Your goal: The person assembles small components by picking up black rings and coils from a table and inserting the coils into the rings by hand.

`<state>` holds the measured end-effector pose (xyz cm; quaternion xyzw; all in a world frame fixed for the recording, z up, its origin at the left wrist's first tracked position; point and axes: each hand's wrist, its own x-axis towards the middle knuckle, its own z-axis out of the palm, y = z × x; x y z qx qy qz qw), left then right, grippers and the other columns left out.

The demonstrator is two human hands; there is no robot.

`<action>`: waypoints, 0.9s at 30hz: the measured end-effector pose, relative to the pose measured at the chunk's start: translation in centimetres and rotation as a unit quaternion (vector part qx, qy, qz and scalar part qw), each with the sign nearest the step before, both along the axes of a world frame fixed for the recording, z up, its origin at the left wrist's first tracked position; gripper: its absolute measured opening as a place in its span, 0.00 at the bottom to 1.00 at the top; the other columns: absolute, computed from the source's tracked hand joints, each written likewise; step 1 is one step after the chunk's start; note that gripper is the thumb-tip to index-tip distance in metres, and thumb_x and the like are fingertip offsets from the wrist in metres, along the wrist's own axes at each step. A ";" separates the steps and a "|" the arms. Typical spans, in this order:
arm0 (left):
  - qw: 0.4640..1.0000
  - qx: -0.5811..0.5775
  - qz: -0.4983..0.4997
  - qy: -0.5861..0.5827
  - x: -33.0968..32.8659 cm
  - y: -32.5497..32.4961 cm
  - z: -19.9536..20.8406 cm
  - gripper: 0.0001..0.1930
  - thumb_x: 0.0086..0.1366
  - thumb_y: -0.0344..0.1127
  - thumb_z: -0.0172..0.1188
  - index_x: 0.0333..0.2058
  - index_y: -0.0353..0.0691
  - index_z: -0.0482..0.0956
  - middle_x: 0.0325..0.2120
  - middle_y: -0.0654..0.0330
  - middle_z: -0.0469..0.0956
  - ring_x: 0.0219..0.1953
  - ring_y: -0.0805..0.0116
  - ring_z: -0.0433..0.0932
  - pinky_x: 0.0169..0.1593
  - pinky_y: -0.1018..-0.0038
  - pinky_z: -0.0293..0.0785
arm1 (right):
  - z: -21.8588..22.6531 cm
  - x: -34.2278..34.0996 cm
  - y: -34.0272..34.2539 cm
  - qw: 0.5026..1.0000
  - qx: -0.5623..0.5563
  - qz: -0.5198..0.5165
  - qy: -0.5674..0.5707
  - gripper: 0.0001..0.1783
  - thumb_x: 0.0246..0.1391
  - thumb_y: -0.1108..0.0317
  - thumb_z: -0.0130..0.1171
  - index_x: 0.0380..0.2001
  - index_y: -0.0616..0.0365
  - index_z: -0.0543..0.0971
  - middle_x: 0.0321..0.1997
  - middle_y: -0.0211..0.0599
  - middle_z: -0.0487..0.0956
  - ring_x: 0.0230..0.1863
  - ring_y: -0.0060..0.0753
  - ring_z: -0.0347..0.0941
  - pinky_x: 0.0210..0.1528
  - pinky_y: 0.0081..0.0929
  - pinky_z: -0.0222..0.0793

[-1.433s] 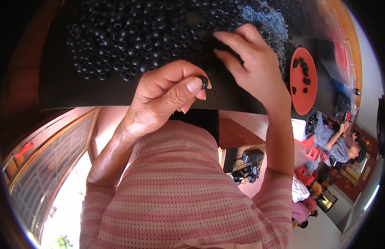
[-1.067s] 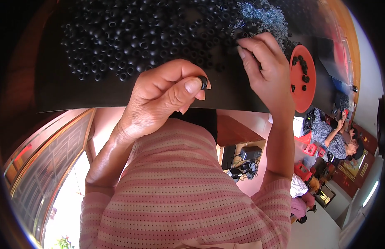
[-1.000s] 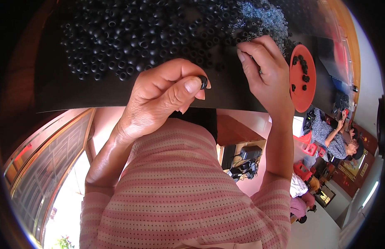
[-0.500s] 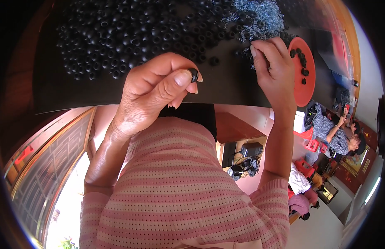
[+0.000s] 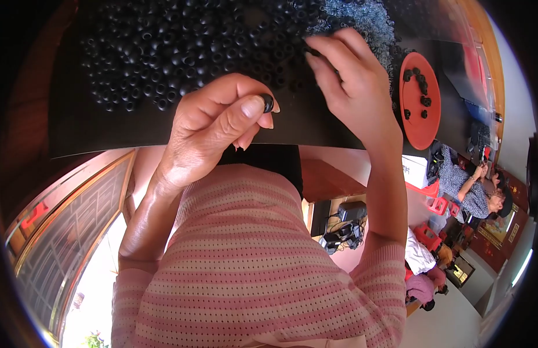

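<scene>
My left hand is closed, pinching a small black hollow plastic piece between thumb and forefinger above the table's near edge. Up and to the right, my right hand reaches over the border between a heap of similar black pieces and a pile of small metal springs. Its thumb and forefinger close around a small dark piece, partly hidden by the fingertips. The heaped pieces are round with open ends.
An orange oval tray with several small black parts lies to the right on the dark table. A wooden cabinet with black adapters and cables stands below the table. Other people sit farther right.
My right hand has moved left and up, from beside the springs to the edge of the black heap. My left hand keeps its pinch almost unmoved. One more dark part lies in the tray's lower left.
</scene>
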<state>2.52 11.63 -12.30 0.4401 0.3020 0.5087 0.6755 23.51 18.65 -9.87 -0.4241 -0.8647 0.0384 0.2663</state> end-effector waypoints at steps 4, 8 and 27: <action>0.999 0.002 0.003 0.039 0.1 0.0 0.1 0.15 0.70 0.40 0.48 0.37 0.30 0.75 0.27 0.59 0.74 0.19 0.81 0.64 0.24 0.85 0.62 | 0.4 -2.7 1.2 0.999 -0.002 0.024 -0.035 0.12 0.48 0.67 0.61 0.38 0.50 0.78 0.31 0.32 0.71 0.28 0.38 0.73 0.25 0.35 0.69; 0.999 0.000 0.003 0.047 0.0 0.0 0.2 0.16 0.70 0.41 0.48 0.37 0.30 0.75 0.26 0.59 0.74 0.20 0.81 0.64 0.25 0.84 0.63 | 0.4 -2.2 1.6 0.997 -0.014 0.012 -0.071 0.11 0.48 0.70 0.62 0.37 0.52 0.78 0.33 0.33 0.72 0.30 0.39 0.74 0.30 0.33 0.69; 0.999 0.006 -0.033 0.021 -0.5 0.4 0.3 0.15 0.70 0.38 0.47 0.37 0.30 0.74 0.27 0.60 0.73 0.21 0.81 0.65 0.26 0.84 0.64 | 0.5 -0.9 2.9 0.998 -0.021 -0.003 -0.051 0.07 0.46 0.74 0.60 0.32 0.53 0.78 0.32 0.31 0.72 0.28 0.39 0.74 0.27 0.33 0.69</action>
